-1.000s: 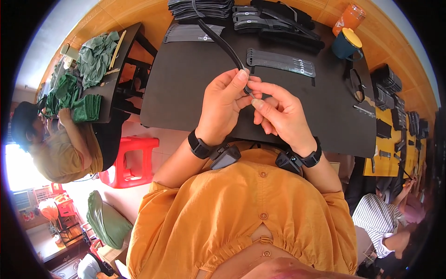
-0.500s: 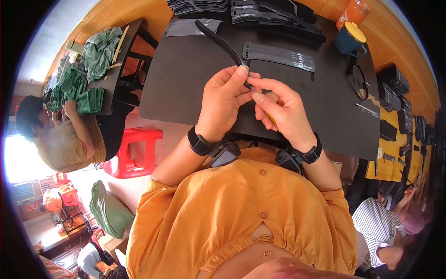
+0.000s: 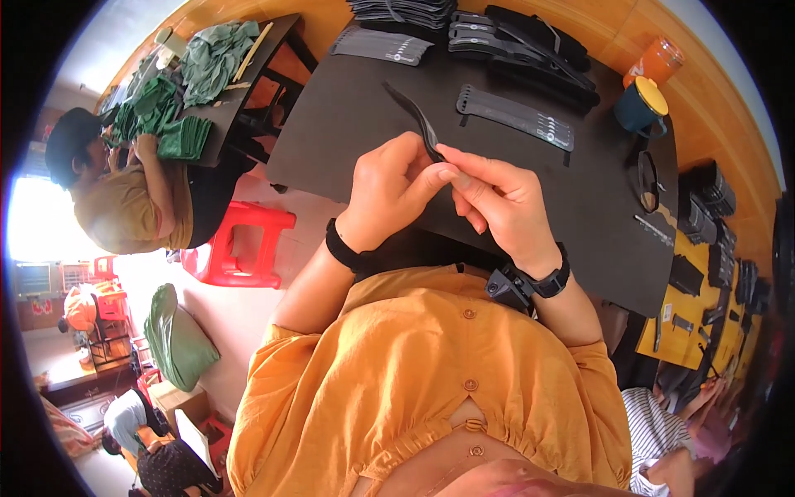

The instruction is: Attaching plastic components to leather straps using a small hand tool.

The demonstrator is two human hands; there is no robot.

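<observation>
Both my hands meet over the near edge of a black table (image 3: 348, 124). My left hand (image 3: 389, 195) and my right hand (image 3: 497, 203) pinch the near end of a thin black strap (image 3: 414, 116), which sticks up and away toward the far left. Each wrist wears a black band. Beyond my hands a flat black strip (image 3: 513, 116) lies on the table. Stacks of similar black strips (image 3: 406, 10) sit along the far edge.
A blue mug with a yellow lid (image 3: 639, 106) and an orange jar (image 3: 658, 60) stand at the far right. A person in a tan shirt (image 3: 124, 195) handles green cloths (image 3: 178, 99) at a table on the left. A red stool (image 3: 240, 244) stands below.
My hands have shifted slightly on the strap, and its free end now points more to the far left. The view has tilted a little toward the table.
</observation>
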